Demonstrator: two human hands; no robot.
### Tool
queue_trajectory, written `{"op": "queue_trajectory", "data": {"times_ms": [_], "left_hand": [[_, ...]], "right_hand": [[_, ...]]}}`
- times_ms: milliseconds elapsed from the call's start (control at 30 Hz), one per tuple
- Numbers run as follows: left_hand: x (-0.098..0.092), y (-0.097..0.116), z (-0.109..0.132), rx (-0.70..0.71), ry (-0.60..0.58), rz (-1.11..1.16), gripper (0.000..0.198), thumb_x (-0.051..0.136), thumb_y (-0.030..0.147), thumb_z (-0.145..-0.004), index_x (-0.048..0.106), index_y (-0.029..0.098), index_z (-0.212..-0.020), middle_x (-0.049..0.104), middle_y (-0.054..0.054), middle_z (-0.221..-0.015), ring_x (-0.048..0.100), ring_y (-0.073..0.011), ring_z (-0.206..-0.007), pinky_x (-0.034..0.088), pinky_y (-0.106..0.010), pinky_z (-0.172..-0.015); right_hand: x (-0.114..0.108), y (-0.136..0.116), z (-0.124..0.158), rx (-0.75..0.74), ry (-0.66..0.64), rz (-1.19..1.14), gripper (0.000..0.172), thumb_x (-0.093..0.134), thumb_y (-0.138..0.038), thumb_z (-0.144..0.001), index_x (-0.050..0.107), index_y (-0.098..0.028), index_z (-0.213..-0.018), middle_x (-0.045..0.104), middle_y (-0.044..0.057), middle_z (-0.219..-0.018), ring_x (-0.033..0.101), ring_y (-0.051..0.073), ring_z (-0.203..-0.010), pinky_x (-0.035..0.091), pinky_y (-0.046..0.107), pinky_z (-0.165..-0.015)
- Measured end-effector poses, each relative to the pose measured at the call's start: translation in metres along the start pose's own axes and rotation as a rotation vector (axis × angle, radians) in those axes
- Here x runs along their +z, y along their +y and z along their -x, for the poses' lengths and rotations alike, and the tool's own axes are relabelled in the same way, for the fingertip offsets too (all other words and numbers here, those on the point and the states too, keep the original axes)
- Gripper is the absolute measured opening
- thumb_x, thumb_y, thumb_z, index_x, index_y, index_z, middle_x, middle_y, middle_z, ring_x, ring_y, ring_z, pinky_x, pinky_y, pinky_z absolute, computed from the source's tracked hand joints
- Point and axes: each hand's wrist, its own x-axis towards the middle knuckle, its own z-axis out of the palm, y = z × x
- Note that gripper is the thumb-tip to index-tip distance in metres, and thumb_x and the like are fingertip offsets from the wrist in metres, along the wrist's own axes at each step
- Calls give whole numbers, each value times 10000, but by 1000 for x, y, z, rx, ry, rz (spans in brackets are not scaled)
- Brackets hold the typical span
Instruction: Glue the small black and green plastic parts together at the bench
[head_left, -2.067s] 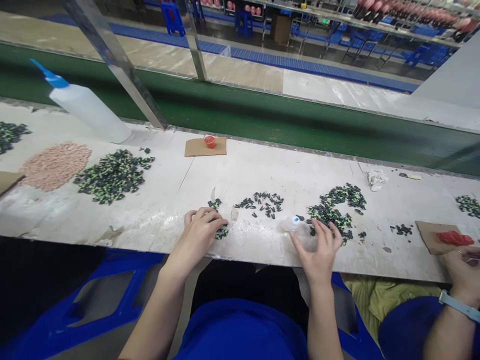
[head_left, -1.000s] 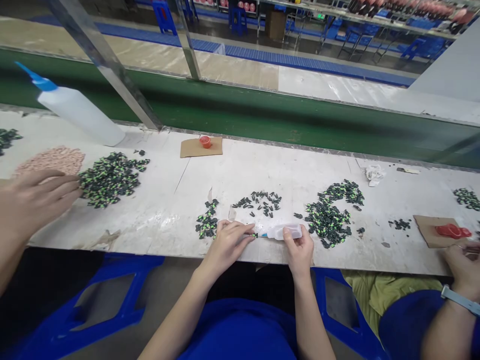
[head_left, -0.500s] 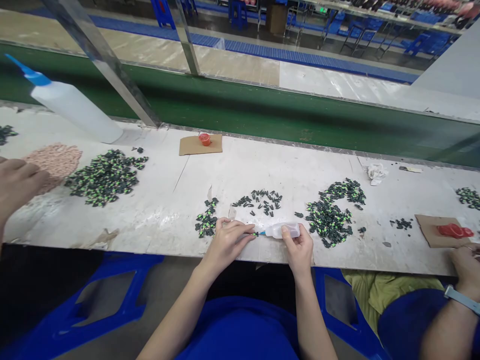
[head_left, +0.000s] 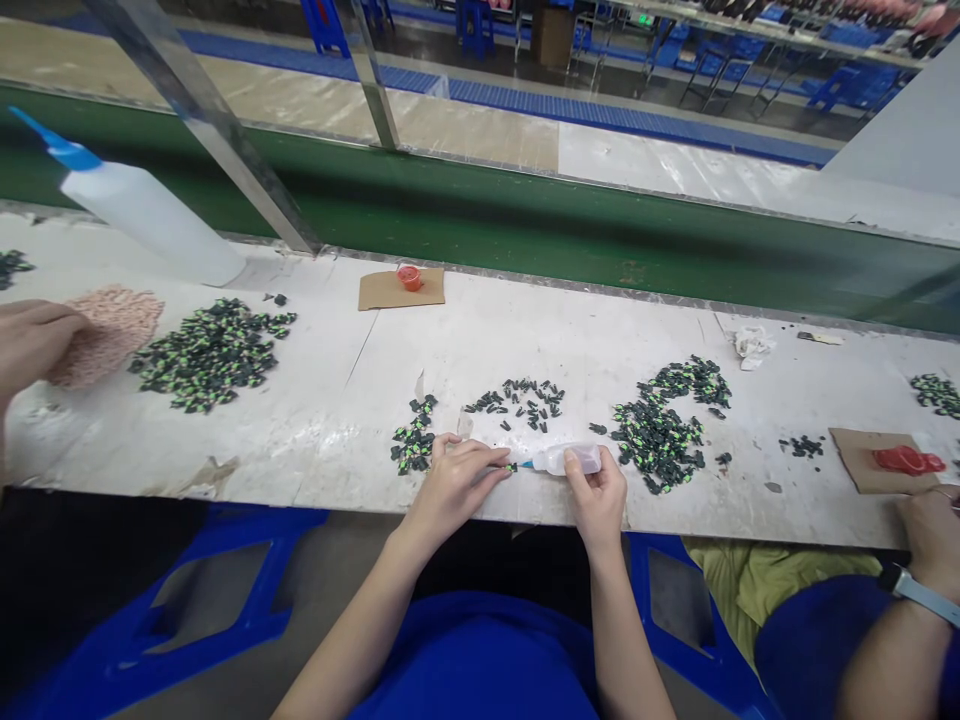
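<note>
Pinched in the fingertips of my left hand (head_left: 459, 478) is a small black-and-green piece (head_left: 511, 468). My right hand (head_left: 598, 495) grips a small translucent squeeze bottle (head_left: 574, 459) lying sideways, its blue nozzle pointing left at that piece. A slight gap shows between the nozzle tip and the piece. Just left of my left hand lies a small cluster of black-and-green pieces (head_left: 412, 440). Beyond my hands are scattered plain black pieces (head_left: 529, 400). Right of the bottle a bigger heap of black-and-green pieces (head_left: 660, 440) spreads over the white tabletop (head_left: 322, 420).
A large white bottle (head_left: 150, 220) leans at the left, near a pink pile (head_left: 112, 340) touched by a co-worker's hand (head_left: 34, 340). A red cup (head_left: 409, 278) rests on cardboard at the back. Another co-worker's hand (head_left: 930, 530) is at the right.
The nozzle tip has drawn back slightly to the right from the small piece. At the left, the co-worker's hand has shifted on the pink pile.
</note>
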Motion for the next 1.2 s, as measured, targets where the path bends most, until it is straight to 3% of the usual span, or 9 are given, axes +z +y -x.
{"op": "queue_trajectory", "data": {"times_ms": [633, 867, 1000, 1100, 1200], "left_hand": [[-3, 2, 0, -57, -53, -25, 113, 599, 250, -901, 665, 233, -991, 769, -5, -861, 696, -172, -783, 326, -393, -894], [-1, 2, 0, -53, -45, -31, 106, 598, 249, -901, 661, 227, -983, 767, -6, -852, 693, -170, -773, 319, -399, -905], [-2, 1, 1, -69, -60, -3, 147, 589, 277, -908, 648, 227, -1034, 765, -12, -866, 687, -175, -792, 333, -394, -895], [-6, -1, -3, -79, -74, -5, 160, 593, 308, -905, 651, 225, -1029, 761, -18, -896, 677, -190, -830, 339, -393, -870], [-10, -6, -14, -130, -37, -80, 124, 568, 270, -917, 681, 228, -943, 752, -24, -905, 656, -213, -871, 334, -403, -846]], "right_hand": [[-1, 1, 1, -6, -29, 10, 287, 625, -458, -767, 518, -199, -702, 543, -29, -603, 499, 138, -575, 408, 244, -539], [-2, 3, 2, -7, 3, 14, 282, 627, -451, -766, 513, -199, -709, 504, -47, -582, 470, 128, -560, 394, 245, -539], [-6, 6, 1, -33, 110, -138, 297, 630, -469, -760, 503, -201, -767, 540, -29, -653, 512, 136, -580, 423, 250, -536], [-9, 8, -1, -70, 168, -238, 340, 705, -434, -701, 476, -214, -823, 587, -19, -709, 591, 151, -634, 482, 273, -604], [-5, 7, -5, -89, 123, -269, 429, 778, -350, -637, 404, -238, -816, 657, 11, -781, 676, 198, -812, 524, 331, -754]]}}
